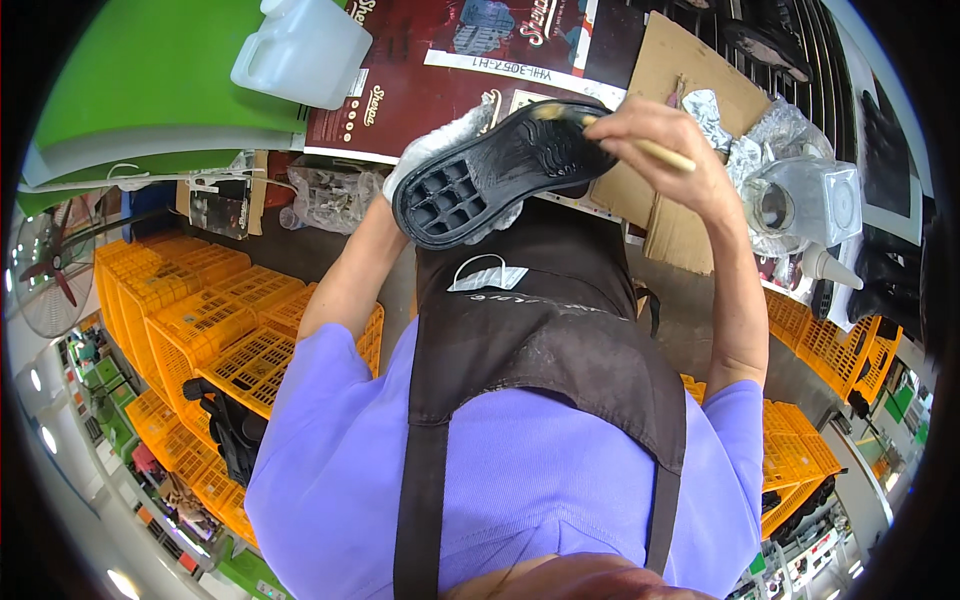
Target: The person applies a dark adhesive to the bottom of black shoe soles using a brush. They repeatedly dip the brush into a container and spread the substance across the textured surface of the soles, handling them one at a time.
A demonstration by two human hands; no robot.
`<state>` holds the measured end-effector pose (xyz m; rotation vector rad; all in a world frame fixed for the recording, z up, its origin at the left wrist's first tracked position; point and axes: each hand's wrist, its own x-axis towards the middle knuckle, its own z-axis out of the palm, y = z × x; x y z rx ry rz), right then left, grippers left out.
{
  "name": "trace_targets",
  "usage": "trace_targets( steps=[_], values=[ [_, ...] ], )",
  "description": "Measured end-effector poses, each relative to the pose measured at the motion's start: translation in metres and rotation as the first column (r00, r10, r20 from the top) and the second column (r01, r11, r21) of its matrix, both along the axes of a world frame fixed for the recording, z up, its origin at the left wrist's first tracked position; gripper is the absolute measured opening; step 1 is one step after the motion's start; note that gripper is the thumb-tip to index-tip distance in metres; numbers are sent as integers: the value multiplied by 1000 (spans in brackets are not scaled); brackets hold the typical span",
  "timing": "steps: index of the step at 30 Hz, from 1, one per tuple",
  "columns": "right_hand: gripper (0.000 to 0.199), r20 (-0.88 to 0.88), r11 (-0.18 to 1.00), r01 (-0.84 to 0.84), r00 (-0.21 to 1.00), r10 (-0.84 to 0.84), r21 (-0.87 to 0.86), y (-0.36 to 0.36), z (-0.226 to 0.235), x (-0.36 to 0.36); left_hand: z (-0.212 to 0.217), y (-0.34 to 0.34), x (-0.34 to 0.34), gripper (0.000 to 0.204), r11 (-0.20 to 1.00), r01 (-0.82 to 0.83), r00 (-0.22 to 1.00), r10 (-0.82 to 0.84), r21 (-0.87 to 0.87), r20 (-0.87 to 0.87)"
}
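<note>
L hand [440,150], white-gloved, grip clamped under black rubber shoe sole [505,170], held tread-up at chest over the counter [690,60]. R hand [665,140] pinches thin wooden-handled brush [640,143], tip at toe end. Judged: coating step; next needs even strokes toward heel.

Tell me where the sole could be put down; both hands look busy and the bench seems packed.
Barest patch: the brown cardboard just beyond the right hand. Left, the dark red printed sheet beside the white jug is open. Crowded at right: foil and a clear jar.
</note>
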<state>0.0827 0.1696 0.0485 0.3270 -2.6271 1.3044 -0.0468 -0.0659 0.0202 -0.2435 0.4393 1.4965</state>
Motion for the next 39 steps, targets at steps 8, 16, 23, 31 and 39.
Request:
trace_targets(
  steps=[8, 16, 23, 31, 39],
  values=[
    [16, 202, 856, 515, 844, -497, -48, -7, -20, 9, -12, -2, 8, 50, 996, -85, 994, 84, -3, -67],
    [22, 581, 670, 605, 754, -307, -431, -25, -8, 1, -43, 0, -2, 49, 994, -48, 988, 61, 95, -140],
    [17, 153, 882, 433, 899, -410, -183, -39, -9, -2, -29, 8, 6, 59, 988, -152, 961, 148, 1, -233],
    [16, 343, 809, 312, 928, -147, -498, -58, 29, 17, -23, 7, 7, 54, 967, -256, 902, 236, -8, -361],
    [22, 258, 690, 436, 900, -352, -578, -50, 16, 23, -21, 12, 3, 53, 951, -295, 922, 308, 90, -235]
  ],
)
